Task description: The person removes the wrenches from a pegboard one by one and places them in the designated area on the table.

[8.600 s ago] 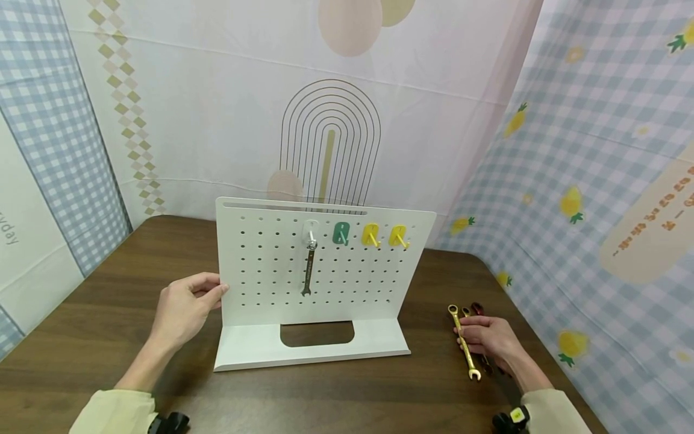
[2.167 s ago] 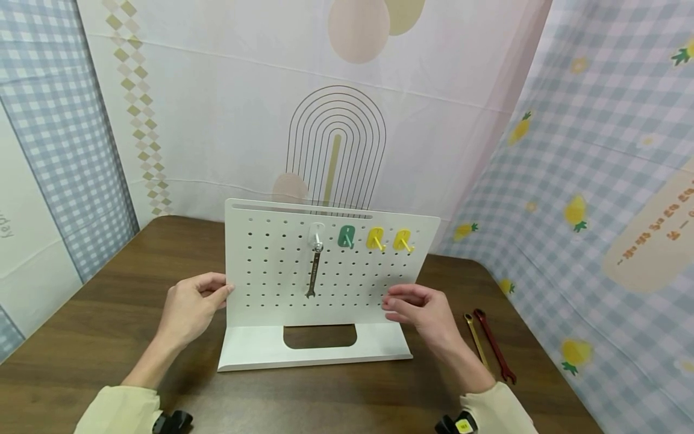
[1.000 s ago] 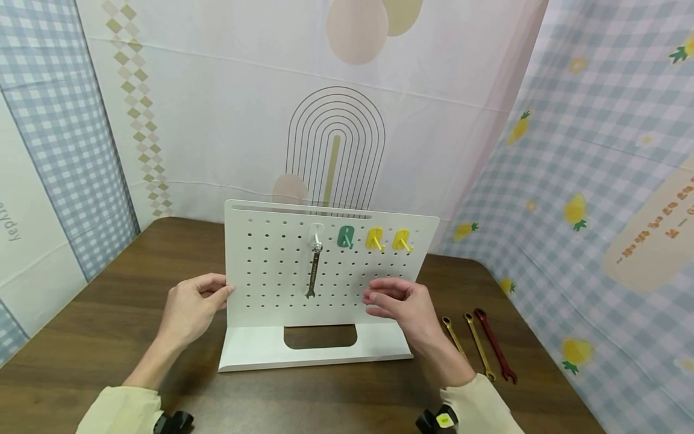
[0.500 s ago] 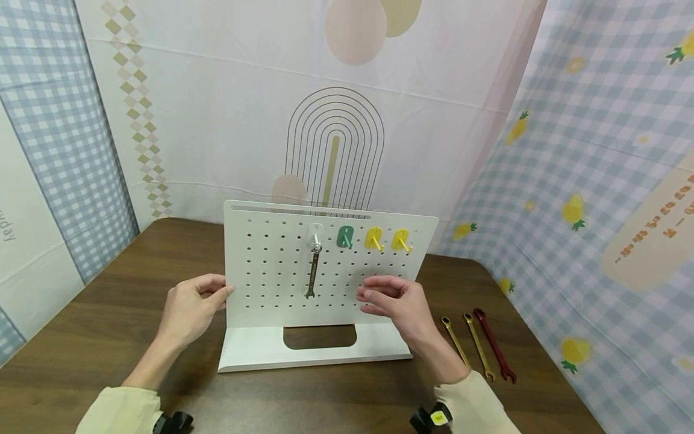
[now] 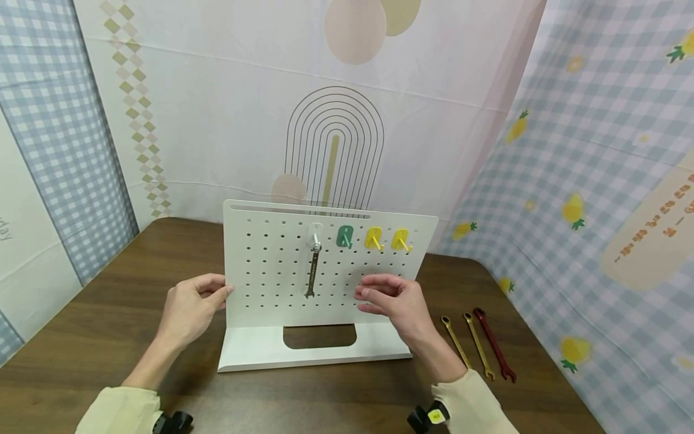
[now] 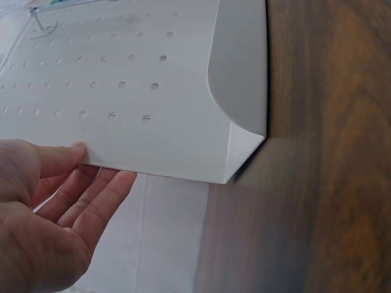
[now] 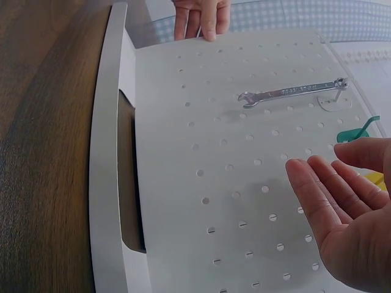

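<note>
A white pegboard (image 5: 282, 277) stands upright on its base. My left hand (image 5: 187, 310) pinches its left edge, thumb on the front and fingers behind, as the left wrist view shows. A silver combination wrench (image 5: 312, 274) hangs by its ring end from a clear hook (image 5: 315, 232). To the right of it are a green hook (image 5: 344, 236) and two yellow hooks (image 5: 374, 239), all bare. In front of the board's lower right part, my right hand (image 5: 398, 304) hovers with relaxed, slightly bent fingers and holds nothing.
Two gold wrenches (image 5: 478, 345) and a red wrench (image 5: 494, 345) lie side by side on the brown wooden table (image 5: 325, 401), right of the board. My right forearm partly covers the nearer gold one. Patterned cloth (image 5: 228, 120) hangs behind and at both sides.
My right hand has left the wrenches, which now lie spread apart, and come in front of the board. Over the last second it drifts slightly left. My left hand keeps its grip.
</note>
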A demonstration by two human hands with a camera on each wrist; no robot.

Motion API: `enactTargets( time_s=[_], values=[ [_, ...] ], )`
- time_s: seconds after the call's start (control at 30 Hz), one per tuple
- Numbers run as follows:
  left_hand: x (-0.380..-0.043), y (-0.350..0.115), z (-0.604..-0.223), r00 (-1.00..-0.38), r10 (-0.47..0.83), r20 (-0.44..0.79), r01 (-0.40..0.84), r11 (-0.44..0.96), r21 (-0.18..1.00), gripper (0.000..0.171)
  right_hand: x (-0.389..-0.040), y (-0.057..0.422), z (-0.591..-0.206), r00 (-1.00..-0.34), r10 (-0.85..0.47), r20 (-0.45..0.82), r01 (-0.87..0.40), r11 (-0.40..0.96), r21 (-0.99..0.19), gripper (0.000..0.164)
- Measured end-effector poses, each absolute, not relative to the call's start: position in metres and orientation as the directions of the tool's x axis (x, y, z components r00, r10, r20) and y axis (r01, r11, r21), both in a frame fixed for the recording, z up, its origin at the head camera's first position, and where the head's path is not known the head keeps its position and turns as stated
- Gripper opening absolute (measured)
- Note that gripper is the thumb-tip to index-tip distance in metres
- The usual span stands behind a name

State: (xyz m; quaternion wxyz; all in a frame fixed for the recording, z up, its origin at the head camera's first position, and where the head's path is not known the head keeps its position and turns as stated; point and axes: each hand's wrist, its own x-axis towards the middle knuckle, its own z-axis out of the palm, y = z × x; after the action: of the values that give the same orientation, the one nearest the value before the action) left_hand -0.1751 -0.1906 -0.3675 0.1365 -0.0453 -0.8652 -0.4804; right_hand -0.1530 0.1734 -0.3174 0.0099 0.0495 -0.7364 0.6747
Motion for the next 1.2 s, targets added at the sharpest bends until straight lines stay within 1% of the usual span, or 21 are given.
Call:
enactTargets(
  time_s=[0.13, 0.4, 1.0, 1.2],
  values=[
    [-0.175, -0.191, -0.367, -0.958, -0.051, 0.281, 0.212, 0.535, 0.818, 0.02, -0.154, 0.173, -0.318, -0.995, -0.065, 0.079, -0.084, 0.076, -0.994, 0.038],
    [-0.175, -0.191, -0.368, -0.957, -0.053, 0.284, 0.213, 0.535, 0.818, 0.02, -0.154, 0.171, -0.318, -0.995, -0.06, 0.074, -0.079, 0.079, -0.994, 0.037],
    [-0.174, -0.19, -0.367, -0.955, -0.051, 0.293, 0.221, 0.537, 0.814, 0.019, -0.155, 0.166, -0.317, -0.991, -0.095, 0.097, -0.103, 0.056, -0.993, 0.038],
    [-0.175, -0.19, -0.367, -0.953, -0.051, 0.3, 0.227, 0.536, 0.813, 0.018, -0.154, 0.163, -0.315, -0.991, -0.098, 0.096, -0.103, 0.068, -0.992, 0.037]
  ],
)
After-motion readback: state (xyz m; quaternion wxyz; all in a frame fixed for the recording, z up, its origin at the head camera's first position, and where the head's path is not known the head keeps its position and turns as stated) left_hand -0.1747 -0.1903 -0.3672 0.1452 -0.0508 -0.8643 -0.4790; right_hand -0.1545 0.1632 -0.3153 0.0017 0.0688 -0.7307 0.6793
